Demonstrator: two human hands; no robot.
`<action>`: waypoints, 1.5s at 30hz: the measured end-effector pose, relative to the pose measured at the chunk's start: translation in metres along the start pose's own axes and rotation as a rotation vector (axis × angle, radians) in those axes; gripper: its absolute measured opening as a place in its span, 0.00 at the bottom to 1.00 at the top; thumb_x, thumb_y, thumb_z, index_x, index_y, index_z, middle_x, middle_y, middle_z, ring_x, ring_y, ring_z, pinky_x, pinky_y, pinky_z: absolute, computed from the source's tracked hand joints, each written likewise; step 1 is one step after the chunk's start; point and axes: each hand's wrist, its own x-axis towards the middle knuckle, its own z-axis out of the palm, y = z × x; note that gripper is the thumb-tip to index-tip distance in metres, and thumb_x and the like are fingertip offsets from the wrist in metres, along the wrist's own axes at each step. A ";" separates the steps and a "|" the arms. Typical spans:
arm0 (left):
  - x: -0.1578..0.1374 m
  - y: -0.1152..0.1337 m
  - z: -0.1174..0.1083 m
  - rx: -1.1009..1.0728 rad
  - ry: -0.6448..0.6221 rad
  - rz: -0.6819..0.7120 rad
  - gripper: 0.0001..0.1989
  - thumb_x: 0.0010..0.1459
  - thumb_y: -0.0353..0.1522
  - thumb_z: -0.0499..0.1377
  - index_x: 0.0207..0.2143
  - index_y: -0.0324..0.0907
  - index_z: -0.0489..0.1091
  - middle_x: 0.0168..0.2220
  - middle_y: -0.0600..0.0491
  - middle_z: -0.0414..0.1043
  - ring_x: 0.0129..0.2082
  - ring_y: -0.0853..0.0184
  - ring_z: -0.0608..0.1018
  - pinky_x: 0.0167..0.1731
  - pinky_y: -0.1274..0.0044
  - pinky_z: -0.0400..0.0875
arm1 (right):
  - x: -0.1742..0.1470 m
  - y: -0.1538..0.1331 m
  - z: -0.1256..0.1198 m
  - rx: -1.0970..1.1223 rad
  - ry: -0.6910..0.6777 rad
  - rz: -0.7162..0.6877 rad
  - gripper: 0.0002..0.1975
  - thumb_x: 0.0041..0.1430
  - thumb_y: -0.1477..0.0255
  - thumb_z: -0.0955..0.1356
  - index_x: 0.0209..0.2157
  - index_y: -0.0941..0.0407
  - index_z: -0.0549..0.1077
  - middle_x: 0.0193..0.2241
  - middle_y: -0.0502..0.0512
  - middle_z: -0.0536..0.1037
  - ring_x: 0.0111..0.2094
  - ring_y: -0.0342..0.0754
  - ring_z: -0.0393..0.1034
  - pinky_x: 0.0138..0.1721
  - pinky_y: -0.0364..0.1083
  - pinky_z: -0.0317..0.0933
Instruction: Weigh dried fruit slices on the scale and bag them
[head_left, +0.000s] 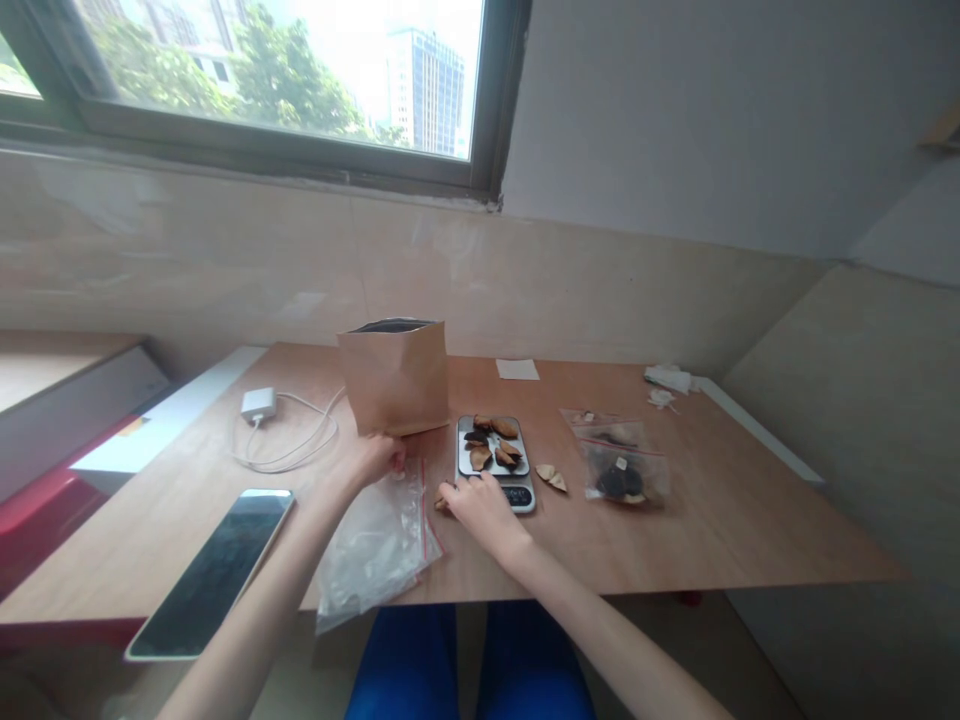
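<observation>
My left hand [380,459] rests with curled fingers at the top of several clear zip bags [375,540], just before the foot of an upright brown paper pouch [394,385]. What its fingers hold, if anything, is hidden. Closed over a brown dried piece [441,500], my right hand [484,508] is at the front left of a small digital scale [462,465], covering part of its display. Several brown and dark dried slices [504,428] lie on the scale's plate. Two pale pieces [551,477] lie right of it.
Filled zip bags [626,475] with dark and pale contents lie to the right. A large phone or tablet [214,575] overhangs the front left edge. Behind it sits a white charger [259,404] with a looped cable. White paper [517,369] and crumpled plastic [667,380] lie at the back.
</observation>
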 end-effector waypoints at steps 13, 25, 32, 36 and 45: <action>0.006 0.022 -0.015 -1.160 0.407 -0.056 0.07 0.43 0.28 0.55 0.24 0.42 0.73 0.29 0.52 0.74 0.30 0.69 0.73 0.31 0.80 0.65 | -0.081 0.063 -0.010 0.554 0.344 0.470 0.11 0.58 0.68 0.64 0.43 0.50 0.71 0.40 0.51 0.79 0.37 0.49 0.75 0.36 0.44 0.65; 0.019 0.060 -0.008 -0.790 0.220 0.109 0.08 0.49 0.30 0.54 0.32 0.40 0.70 0.32 0.50 0.71 0.32 0.66 0.72 0.34 0.75 0.67 | -0.125 0.096 0.049 0.523 0.434 0.734 0.14 0.54 0.68 0.63 0.42 0.52 0.73 0.34 0.55 0.80 0.33 0.51 0.76 0.29 0.43 0.65; 0.033 0.070 0.024 -0.409 0.231 0.265 0.13 0.52 0.28 0.52 0.41 0.41 0.69 0.39 0.47 0.69 0.38 0.62 0.73 0.40 0.71 0.66 | -0.130 0.091 0.073 0.493 0.524 0.765 0.18 0.57 0.62 0.60 0.43 0.54 0.74 0.32 0.57 0.80 0.28 0.50 0.76 0.23 0.41 0.62; 0.033 0.071 0.029 -0.404 0.230 0.256 0.12 0.52 0.27 0.52 0.39 0.41 0.70 0.40 0.46 0.69 0.40 0.61 0.73 0.41 0.71 0.66 | -0.131 0.088 0.077 0.457 0.533 0.727 0.17 0.59 0.63 0.59 0.44 0.53 0.74 0.34 0.57 0.80 0.29 0.50 0.76 0.26 0.41 0.63; 0.020 0.076 0.028 -0.515 0.289 0.182 0.12 0.53 0.29 0.51 0.40 0.42 0.68 0.40 0.47 0.69 0.39 0.62 0.73 0.41 0.71 0.66 | -0.128 0.086 0.068 0.840 0.716 0.762 0.16 0.61 0.65 0.54 0.46 0.56 0.60 0.31 0.56 0.74 0.29 0.47 0.71 0.31 0.44 0.64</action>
